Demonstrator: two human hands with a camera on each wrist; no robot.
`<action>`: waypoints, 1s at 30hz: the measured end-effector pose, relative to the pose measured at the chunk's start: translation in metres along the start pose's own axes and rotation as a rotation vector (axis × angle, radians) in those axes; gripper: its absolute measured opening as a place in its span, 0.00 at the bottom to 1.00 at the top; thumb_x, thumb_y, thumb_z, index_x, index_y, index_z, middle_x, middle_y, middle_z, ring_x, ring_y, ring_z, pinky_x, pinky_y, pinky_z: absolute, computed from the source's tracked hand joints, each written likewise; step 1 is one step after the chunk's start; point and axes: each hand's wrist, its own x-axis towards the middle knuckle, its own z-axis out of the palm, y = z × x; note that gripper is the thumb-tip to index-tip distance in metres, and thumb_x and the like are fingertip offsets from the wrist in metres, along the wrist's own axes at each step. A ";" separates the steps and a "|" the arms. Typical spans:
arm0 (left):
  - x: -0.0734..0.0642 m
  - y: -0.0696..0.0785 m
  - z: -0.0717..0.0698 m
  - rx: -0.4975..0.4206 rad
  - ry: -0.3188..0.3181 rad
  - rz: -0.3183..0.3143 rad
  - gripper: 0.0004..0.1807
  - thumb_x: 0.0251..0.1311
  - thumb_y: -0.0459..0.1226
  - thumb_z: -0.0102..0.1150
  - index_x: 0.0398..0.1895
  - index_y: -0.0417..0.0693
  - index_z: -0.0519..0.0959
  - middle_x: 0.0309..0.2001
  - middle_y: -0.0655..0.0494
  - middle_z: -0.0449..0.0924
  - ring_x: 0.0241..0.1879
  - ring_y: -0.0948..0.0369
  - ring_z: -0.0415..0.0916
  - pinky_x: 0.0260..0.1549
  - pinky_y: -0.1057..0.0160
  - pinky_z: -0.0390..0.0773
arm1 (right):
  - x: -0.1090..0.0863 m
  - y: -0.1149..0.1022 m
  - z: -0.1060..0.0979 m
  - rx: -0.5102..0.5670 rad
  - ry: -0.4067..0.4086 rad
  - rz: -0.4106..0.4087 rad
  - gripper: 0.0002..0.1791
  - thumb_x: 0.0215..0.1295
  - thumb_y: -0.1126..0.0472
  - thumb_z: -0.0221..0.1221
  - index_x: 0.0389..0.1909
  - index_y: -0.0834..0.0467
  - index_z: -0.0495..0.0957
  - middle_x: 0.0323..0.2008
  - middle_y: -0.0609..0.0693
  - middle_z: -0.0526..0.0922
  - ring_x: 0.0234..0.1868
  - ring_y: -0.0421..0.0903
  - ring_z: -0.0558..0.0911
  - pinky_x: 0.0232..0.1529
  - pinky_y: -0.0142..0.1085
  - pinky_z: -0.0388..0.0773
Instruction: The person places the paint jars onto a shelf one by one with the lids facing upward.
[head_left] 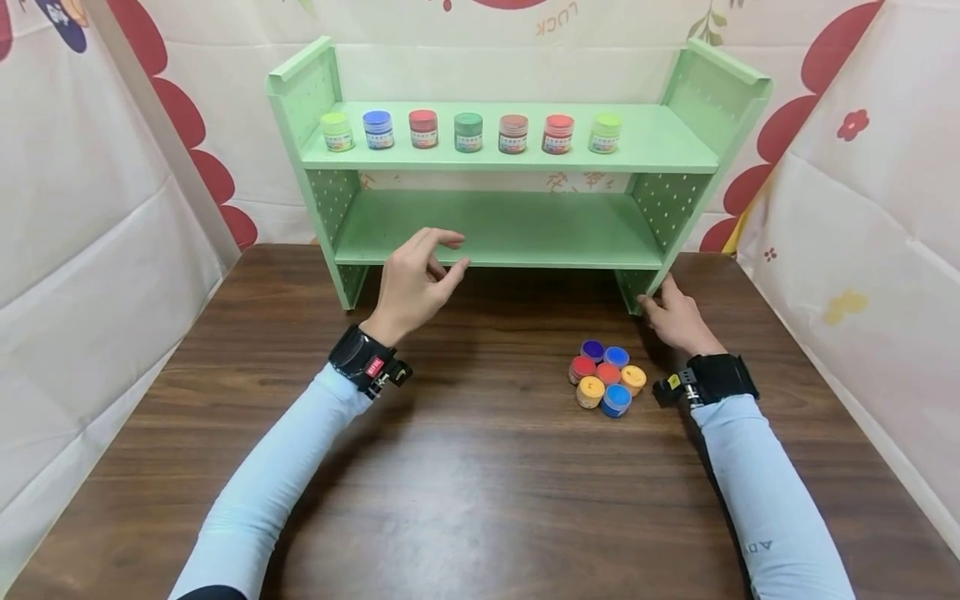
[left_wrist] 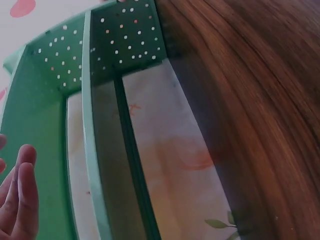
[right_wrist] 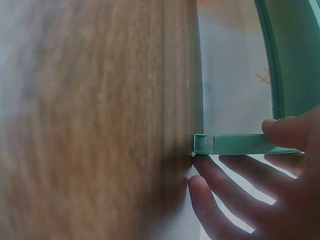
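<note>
A green two-tier shelf rack [head_left: 495, 229] stands at the back of the table. My right hand [head_left: 681, 321] grips the foot of its right side panel; in the right wrist view the thumb [right_wrist: 287, 131] lies on one face of the green panel [right_wrist: 240, 144] and the fingers spread along the other. Before the lower tier, left of centre, my left hand [head_left: 412, 283] hovers with thumb and fingers apart and nothing between them. In the left wrist view its fingertips [left_wrist: 27, 190] overlap the green tier. A row of small paint jars [head_left: 468, 133] lines the upper tier.
A cluster of paint jars [head_left: 607, 375] in purple, blue, red and yellow stands on the brown wooden table [head_left: 450, 500], left of my right wrist. Printed white cloth [head_left: 847, 183] hangs behind the rack and along both sides.
</note>
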 end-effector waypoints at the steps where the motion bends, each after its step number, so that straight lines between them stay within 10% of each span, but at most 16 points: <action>1: -0.001 -0.002 -0.001 -0.003 0.011 -0.011 0.14 0.65 0.36 0.66 0.51 0.41 0.83 0.45 0.48 0.86 0.23 0.60 0.82 0.25 0.62 0.79 | 0.000 0.000 0.000 0.003 -0.001 -0.003 0.34 0.83 0.50 0.41 0.81 0.60 0.45 0.60 0.70 0.74 0.46 0.62 0.80 0.43 0.47 0.75; 10: -0.002 -0.023 -0.013 0.073 0.141 -0.115 0.12 0.66 0.37 0.65 0.48 0.40 0.83 0.40 0.46 0.88 0.24 0.56 0.85 0.26 0.59 0.83 | 0.002 0.004 0.001 0.007 0.001 -0.014 0.34 0.83 0.51 0.42 0.81 0.58 0.44 0.56 0.69 0.76 0.40 0.57 0.82 0.36 0.39 0.74; 18: -0.003 -0.047 -0.041 0.158 0.394 -0.281 0.13 0.63 0.40 0.67 0.41 0.39 0.81 0.35 0.46 0.88 0.25 0.52 0.85 0.31 0.61 0.81 | 0.001 0.002 -0.003 -0.012 -0.030 0.003 0.37 0.82 0.50 0.45 0.81 0.63 0.45 0.64 0.73 0.72 0.46 0.63 0.84 0.45 0.50 0.78; 24: -0.007 -0.061 -0.053 0.204 0.683 -0.373 0.26 0.58 0.52 0.72 0.40 0.38 0.76 0.39 0.47 0.78 0.38 0.57 0.76 0.31 0.72 0.71 | 0.000 -0.004 -0.023 -0.121 -0.151 0.026 0.35 0.82 0.48 0.46 0.76 0.69 0.55 0.66 0.76 0.71 0.64 0.73 0.74 0.63 0.66 0.69; 30: -0.011 -0.079 -0.057 0.156 0.738 -0.463 0.33 0.54 0.50 0.75 0.54 0.43 0.71 0.54 0.50 0.71 0.51 0.63 0.72 0.41 0.68 0.76 | -0.008 -0.019 -0.039 -0.159 -0.389 0.032 0.26 0.80 0.52 0.50 0.60 0.73 0.72 0.38 0.62 0.84 0.40 0.54 0.83 0.43 0.46 0.80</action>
